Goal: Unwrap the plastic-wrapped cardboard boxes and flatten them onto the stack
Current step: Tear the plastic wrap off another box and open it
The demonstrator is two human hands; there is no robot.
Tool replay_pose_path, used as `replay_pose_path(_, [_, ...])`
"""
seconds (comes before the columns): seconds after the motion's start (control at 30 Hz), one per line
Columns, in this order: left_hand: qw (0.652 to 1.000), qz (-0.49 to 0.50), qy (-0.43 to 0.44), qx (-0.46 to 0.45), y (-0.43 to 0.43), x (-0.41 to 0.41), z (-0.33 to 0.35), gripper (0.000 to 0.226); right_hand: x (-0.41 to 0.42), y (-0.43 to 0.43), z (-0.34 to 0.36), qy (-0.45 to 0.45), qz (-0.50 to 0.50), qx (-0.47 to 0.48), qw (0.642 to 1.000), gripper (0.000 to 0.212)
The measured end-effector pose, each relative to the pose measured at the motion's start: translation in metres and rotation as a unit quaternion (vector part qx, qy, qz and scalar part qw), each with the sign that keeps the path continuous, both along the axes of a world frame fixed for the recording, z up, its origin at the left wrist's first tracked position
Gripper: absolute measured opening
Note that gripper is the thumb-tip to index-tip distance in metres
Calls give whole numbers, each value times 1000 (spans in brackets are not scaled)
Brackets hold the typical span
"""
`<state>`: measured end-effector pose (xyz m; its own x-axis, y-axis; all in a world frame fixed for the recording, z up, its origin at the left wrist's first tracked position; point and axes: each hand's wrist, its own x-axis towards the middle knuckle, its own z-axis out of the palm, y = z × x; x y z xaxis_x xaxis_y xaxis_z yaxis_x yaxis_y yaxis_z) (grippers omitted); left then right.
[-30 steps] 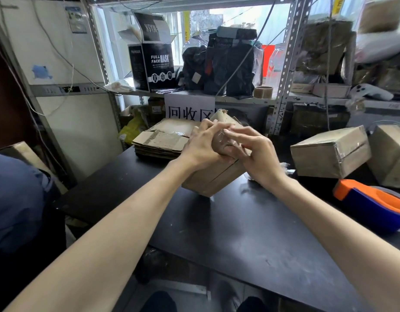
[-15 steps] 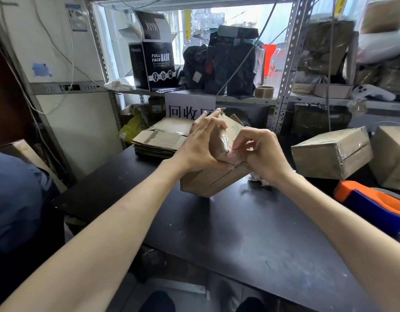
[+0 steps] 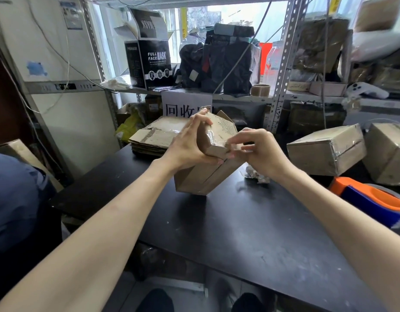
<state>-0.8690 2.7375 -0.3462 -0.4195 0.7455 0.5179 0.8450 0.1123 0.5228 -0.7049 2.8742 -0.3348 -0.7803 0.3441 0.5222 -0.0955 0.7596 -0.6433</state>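
Two hands at tilted cardboard box, lower edge on bench: left hand gripping upper corner, right hand pinching plastic wrap. Open bench in front; flattened stack just behind; wrapped boxes, tape dispenser at right.

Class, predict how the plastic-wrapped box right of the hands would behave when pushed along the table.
The plastic-wrapped box probably slides rather than rolls, since it has flat faces and glossy film. Its straight edges suggest it stays stiff. Its weight cannot be judged.
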Motion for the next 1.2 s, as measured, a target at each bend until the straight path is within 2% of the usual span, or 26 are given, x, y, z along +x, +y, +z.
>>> replay_pose_path(0.03, [1000, 6, 0, 4, 0, 0, 0, 97, 0, -1, -2, 10, -8, 6, 1000, 20])
replay_pose_path(0.13, [1000, 17, 14, 12, 1, 2, -1, 91, -1, -6, -6, 34, -53, 41, 997, 26])
replay_pose_path(0.2, [1000, 22, 20, 4, 2, 5, 0, 90, 0, -10, -5, 19, -66, 59, 996, 30])
replay_pose_path(0.33, [999, 26, 33, -9, 7, 9, 1, 90, 5, -7, -1, -1, -101, 52, 993, 23])
replay_pose_path(0.43, [998, 56, 40, -6, 9, 15, 2, 89, 11, -8, 2, 44, -130, -3, 990, 59])
replay_pose_path(0.5, [997, 55, 62, -8, 14, 24, 3, 88, 10, -13, 3, 45, -156, 55, 985, 62])
replay_pose_path(0.57, [996, 50, 72, -11, 22, 35, 2, 89, 6, -19, 5, 0, -168, 104, 980, 52])
replay_pose_path(0.63, [994, 62, 90, -25, 32, 44, 1, 93, 3, -23, 8, -82, -195, 103, 972, 45])
replay_pose_path(0.7, [991, 80, 98, -31, 38, 48, -1, 96, 4, -22, 9, -116, -231, 98, 961, 43])
replay_pose_path(0.8, [991, 91, 94, -24, 37, 50, -4, 104, 12, -15, 11, -95, -229, 62, 967, 41])
replay_pose_path(0.93, [992, 82, 94, -8, 33, 50, -3, 111, 15, -8, 11, -59, -166, -40, 984, 22])
replay_pose_path(1.07, [993, 91, 74, -15, 30, 49, -2, 100, 11, -4, 4, -14, -95, -159, 983, 16])
replay_pose_path(1.2, [993, 94, 74, -21, 29, 44, -1, 98, 10, -4, -3, 68, -50, -204, 975, 21])
